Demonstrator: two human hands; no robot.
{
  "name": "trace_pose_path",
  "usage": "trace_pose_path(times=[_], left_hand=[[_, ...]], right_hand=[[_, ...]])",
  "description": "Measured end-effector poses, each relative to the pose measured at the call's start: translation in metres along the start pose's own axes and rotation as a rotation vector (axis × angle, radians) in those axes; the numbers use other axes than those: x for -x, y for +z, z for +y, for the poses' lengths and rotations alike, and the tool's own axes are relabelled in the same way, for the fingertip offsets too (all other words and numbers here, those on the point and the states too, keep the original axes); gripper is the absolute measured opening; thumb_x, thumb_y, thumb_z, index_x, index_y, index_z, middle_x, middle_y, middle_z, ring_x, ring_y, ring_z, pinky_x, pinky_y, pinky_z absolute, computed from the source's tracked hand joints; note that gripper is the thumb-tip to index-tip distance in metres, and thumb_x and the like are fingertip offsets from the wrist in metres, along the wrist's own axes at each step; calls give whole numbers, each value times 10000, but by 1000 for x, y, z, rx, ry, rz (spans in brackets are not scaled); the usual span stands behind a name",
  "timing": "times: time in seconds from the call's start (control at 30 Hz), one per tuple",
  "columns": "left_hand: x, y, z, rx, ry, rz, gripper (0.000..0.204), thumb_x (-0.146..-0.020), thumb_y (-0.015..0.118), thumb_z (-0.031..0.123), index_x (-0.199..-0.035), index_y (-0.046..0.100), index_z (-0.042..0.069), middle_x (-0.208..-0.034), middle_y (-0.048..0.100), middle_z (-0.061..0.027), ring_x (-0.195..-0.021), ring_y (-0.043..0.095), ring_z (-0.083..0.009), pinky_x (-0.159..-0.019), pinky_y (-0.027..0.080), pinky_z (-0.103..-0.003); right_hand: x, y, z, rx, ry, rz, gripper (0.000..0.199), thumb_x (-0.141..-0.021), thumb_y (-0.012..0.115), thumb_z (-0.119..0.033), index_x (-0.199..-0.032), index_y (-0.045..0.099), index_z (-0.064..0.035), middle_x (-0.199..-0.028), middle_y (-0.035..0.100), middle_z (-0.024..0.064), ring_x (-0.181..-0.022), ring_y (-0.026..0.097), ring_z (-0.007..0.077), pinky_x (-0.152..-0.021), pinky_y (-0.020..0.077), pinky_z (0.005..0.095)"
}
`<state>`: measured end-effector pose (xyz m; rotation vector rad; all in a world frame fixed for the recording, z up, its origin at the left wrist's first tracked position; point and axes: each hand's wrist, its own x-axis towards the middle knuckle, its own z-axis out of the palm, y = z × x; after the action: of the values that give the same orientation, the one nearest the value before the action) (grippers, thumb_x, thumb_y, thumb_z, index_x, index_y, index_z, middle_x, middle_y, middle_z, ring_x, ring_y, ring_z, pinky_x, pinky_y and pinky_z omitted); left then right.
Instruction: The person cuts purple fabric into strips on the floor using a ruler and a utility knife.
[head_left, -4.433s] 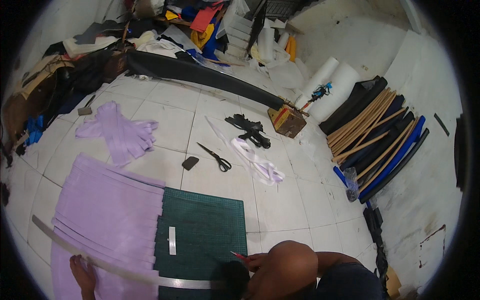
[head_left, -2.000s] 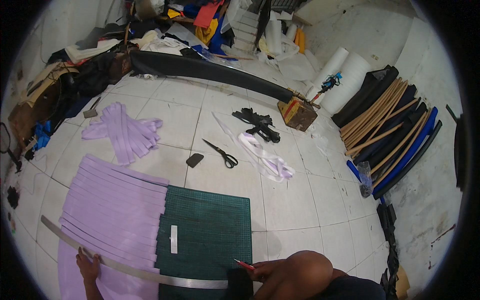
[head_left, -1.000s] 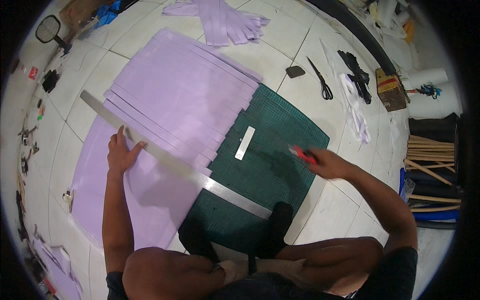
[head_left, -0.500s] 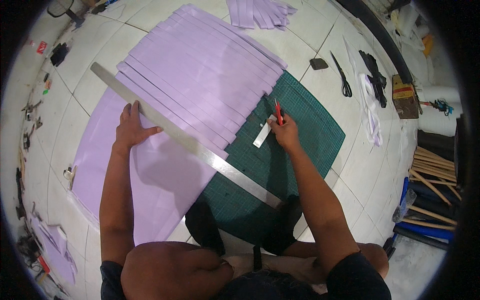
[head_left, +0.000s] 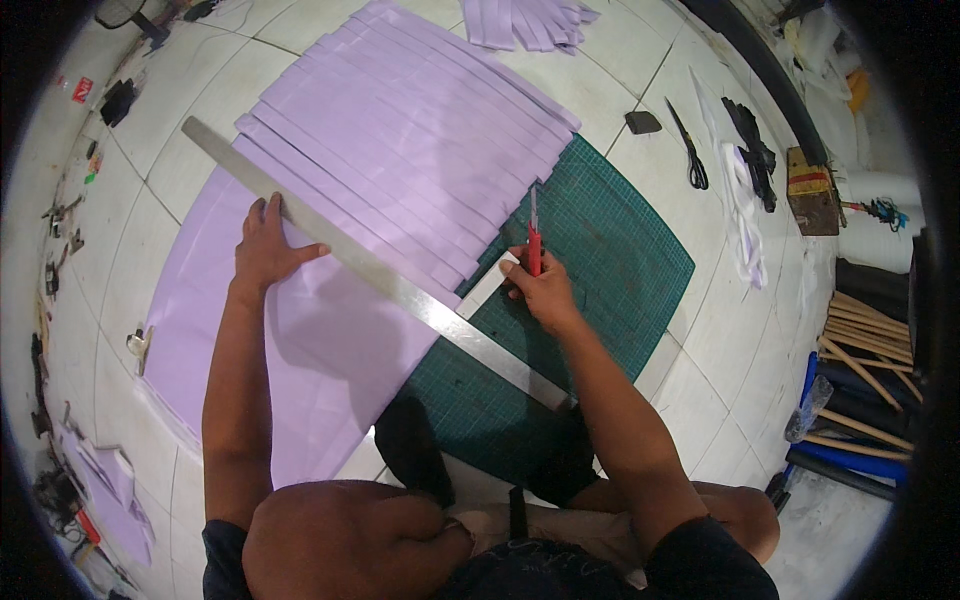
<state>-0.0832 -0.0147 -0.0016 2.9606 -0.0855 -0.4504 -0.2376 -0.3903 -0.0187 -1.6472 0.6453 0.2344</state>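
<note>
L hand [head_left: 268, 250] spread flat on steel ruler [head_left: 370, 270]; R hand [head_left: 540, 290] clasps red cutter [head_left: 534, 248] (blade out). Step: trimming lilac sheet [head_left: 330, 340]; next needs firm ruler pressure.

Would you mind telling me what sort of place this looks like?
Probably a sewing or craft workshop floor: lilac fabric cut into strips over a green cutting mat, a long steel ruler, scissors on the tiles.

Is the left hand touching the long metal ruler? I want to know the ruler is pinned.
Touching: the head view shows the left hand pressed flat, fingertips on the long metal ruler.
</note>
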Motion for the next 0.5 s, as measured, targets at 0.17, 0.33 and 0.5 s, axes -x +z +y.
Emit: trace_pose_path(times=[0.17, 0.33, 0.5], left_hand=[[-1, 1, 2, -26, -18, -7, 1252, -566, 843, 637, -1521, 271, 64, -1545, 276, -247, -1435, 290, -383, -1074, 415, -488], [0, 2, -2, -6, -7, 6, 1247, -578, 839, 631, -1523, 259, 62, -1544, 278, -248, -1431, 296, -386, -1069, 421, -491], [-2, 4, -1, 18, 10, 10, 1253, -574, 840, 630, -1522, 255, 57, -1545, 275, -246, -1432, 296, -384, -1073, 415, -494]], right_hand=[[-3, 10, 10, -15, -24, 44, 422, -865, 759, -244, -1164, 607, 13, -921, 653, 66, -734, 614, 141, -618, 525, 277], [-4, 11, 10, 22, -20, 43, 445, -859, 766, -238, -1189, 605, 13, -896, 641, 53, -728, 601, 136, -612, 516, 279], [-6, 5, 9, -32, 32, -4, 449, -853, 777, -234, -1189, 601, 6, -880, 632, 38, -738, 599, 128, -628, 509, 274]])
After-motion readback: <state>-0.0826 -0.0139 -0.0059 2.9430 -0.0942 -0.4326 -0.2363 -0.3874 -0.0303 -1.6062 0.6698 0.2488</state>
